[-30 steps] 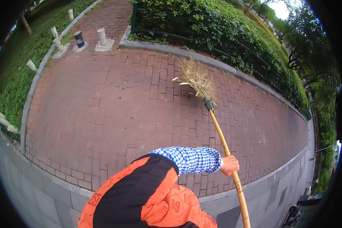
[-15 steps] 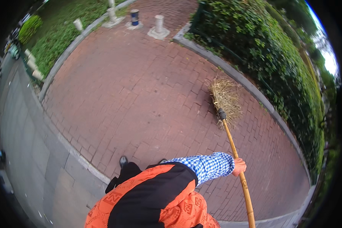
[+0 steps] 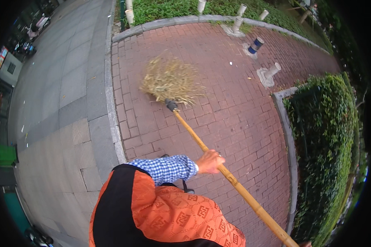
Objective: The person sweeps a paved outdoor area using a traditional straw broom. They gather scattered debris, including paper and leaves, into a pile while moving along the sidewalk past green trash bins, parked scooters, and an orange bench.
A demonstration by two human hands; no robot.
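A long broom [image 3: 243, 190] slants across the head view, from lower right up to the left. Its straw bristles [image 3: 171, 80] spread over the red brick paving, slightly blurred, and a dark binding joins them to the bamboo pole. My left hand [image 3: 210, 161], below a blue checked cuff, is closed round the middle of the pole. At the bottom edge a sliver of my right hand [image 3: 306, 244] shows against the pole's near end; most of it is out of frame.
A stone kerb [image 3: 113, 111] divides the bricks from grey slabs on the left. Short posts [image 3: 272, 71] stand at the back right, one blue-banded. A kerbed hedge [image 3: 325, 156] lines the right side. Far left are a green bin [image 3: 6, 154] and parked scooters [image 3: 25, 47].
The broom's bristles have swung from beside the hedge on the right across to the left, near the kerb. My left hand moved left with the pole, and the view has turned left.
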